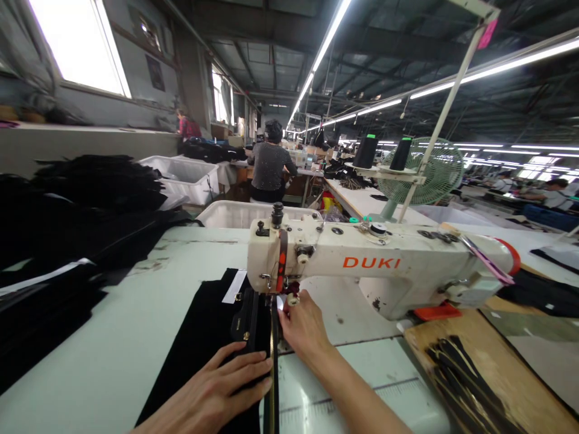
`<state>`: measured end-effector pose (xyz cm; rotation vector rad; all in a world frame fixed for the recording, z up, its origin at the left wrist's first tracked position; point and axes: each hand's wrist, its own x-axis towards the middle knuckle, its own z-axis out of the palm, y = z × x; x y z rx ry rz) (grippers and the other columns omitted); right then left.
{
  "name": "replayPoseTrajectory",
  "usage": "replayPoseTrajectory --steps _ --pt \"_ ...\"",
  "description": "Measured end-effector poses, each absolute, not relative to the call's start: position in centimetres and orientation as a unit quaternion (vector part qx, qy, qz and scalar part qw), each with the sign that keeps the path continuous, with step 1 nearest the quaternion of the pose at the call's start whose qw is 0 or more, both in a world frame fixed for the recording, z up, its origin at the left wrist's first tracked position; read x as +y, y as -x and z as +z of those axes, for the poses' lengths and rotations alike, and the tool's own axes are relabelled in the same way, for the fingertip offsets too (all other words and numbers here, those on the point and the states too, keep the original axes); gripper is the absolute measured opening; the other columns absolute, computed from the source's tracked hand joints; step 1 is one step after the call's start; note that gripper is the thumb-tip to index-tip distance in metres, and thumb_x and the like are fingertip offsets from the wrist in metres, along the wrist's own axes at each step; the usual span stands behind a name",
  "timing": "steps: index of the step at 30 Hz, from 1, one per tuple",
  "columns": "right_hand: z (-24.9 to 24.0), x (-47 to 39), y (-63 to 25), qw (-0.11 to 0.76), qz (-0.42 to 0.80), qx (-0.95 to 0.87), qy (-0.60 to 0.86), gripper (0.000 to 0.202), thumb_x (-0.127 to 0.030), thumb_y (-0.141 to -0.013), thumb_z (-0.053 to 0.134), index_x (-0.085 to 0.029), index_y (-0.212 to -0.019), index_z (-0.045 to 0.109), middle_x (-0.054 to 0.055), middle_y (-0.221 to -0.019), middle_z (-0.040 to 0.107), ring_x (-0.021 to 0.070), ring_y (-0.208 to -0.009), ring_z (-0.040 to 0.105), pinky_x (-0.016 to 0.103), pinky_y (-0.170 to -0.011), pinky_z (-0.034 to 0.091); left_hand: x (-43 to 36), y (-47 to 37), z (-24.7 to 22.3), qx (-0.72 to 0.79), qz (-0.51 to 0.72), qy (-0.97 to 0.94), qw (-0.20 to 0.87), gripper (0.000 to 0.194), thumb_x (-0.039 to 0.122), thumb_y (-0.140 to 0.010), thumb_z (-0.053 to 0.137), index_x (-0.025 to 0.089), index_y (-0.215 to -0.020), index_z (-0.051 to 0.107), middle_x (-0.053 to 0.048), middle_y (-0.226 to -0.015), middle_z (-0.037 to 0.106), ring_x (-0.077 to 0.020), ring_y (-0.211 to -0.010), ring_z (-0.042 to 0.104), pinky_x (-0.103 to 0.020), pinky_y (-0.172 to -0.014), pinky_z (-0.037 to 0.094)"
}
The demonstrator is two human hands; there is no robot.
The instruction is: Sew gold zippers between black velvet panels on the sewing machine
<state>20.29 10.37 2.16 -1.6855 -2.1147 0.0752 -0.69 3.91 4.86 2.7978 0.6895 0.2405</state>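
A black fabric panel lies on the pale green table under the head of a white sewing machine. Along its right edge runs a black zipper with gold teeth, leading to the presser foot. My left hand rests flat on the panel, fingers stretched out and touching the fabric beside the zipper. Close to the needle, on its right, my right hand is curled with its fingers together; their tips are partly hidden by the machine. A white strip sits on the panel's far part.
Dark fabric pieces are heaped on the left. White plastic bins stand beyond the table. Several zipper strips lie on a wooden board at the right. Behind the machine are thread cones and a green fan. A person sits ahead.
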Motion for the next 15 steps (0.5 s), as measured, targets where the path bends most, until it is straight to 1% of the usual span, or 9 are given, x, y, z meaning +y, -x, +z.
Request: replayPoseTrajectory --steps 2,4,7,9,12,15 --pt "2.2 10.2 -20.0 0.209 0.027 -0.754 0.622 0.008 -0.018 -0.089 0.062 -0.017 -0.086 0.069 0.01 -0.087 0.07 0.0266 -0.089 0.065 0.033 -0.075 0.049 3.4 0.5 5.3 0.271 0.084 -0.948 0.145 0.061 0.053 -0.093 0.061 0.031 -0.147 0.044 -0.005 -0.151 0.048 -0.0296 -0.136 0.049 -0.051 -0.117 0.034" --pt "2.1 10.3 -19.5 0.205 0.027 -0.74 0.64 0.012 -0.018 -0.091 0.059 -0.015 -0.088 0.07 0.012 -0.086 0.07 0.0283 -0.092 0.066 0.034 -0.076 0.05 2.9 0.5 5.7 0.3 0.073 -0.937 0.163 0.067 0.059 -0.087 0.066 0.032 -0.145 0.048 -0.004 -0.15 0.05 -0.0328 -0.136 0.048 -0.052 -0.117 0.034" --pt "1.6 11.6 -18.7 0.21 0.026 -0.724 0.656 0.017 -0.016 -0.093 0.054 -0.014 -0.091 0.07 0.014 -0.091 0.07 0.0291 -0.098 0.064 0.036 -0.08 0.05 2.6 0.7 5.7 0.325 0.038 -0.927 0.183 0.076 0.056 -0.08 0.075 0.035 -0.147 0.045 -0.003 -0.153 0.046 -0.0371 -0.139 0.043 -0.057 -0.117 0.032" --pt "1.3 13.0 -18.5 0.218 0.028 -0.724 0.654 0.015 -0.018 -0.094 0.055 -0.015 -0.092 0.069 0.011 -0.096 0.069 0.0279 -0.102 0.063 0.039 -0.084 0.05 2.6 0.8 5.5 0.327 0.042 -0.924 0.191 0.079 0.053 -0.079 0.077 0.037 -0.148 0.042 -0.003 -0.154 0.044 -0.0379 -0.14 0.042 -0.059 -0.117 0.03" --pt "1.1 14.2 -19.4 0.238 0.026 -0.736 0.633 0.008 -0.021 -0.092 0.062 -0.016 -0.094 0.067 0.007 -0.098 0.068 0.0254 -0.102 0.063 0.041 -0.087 0.051 2.7 1.1 5.2 0.326 0.067 -0.922 0.196 0.079 0.053 -0.078 0.078 0.039 -0.148 0.042 -0.003 -0.154 0.044 -0.0381 -0.14 0.041 -0.058 -0.116 0.031" --pt "1.4 13.0 -21.2 0.264 0.014 -0.766 0.586 0.011 -0.015 -0.089 0.061 -0.016 -0.1 0.065 0.01 -0.102 0.065 0.0261 -0.1 0.062 0.04 -0.086 0.052 2.5 1.4 5.1 0.332 0.065 -0.92 0.2 0.082 0.05 -0.077 0.08 0.041 -0.148 0.04 -0.001 -0.155 0.043 -0.0382 -0.141 0.04 -0.058 -0.115 0.033"
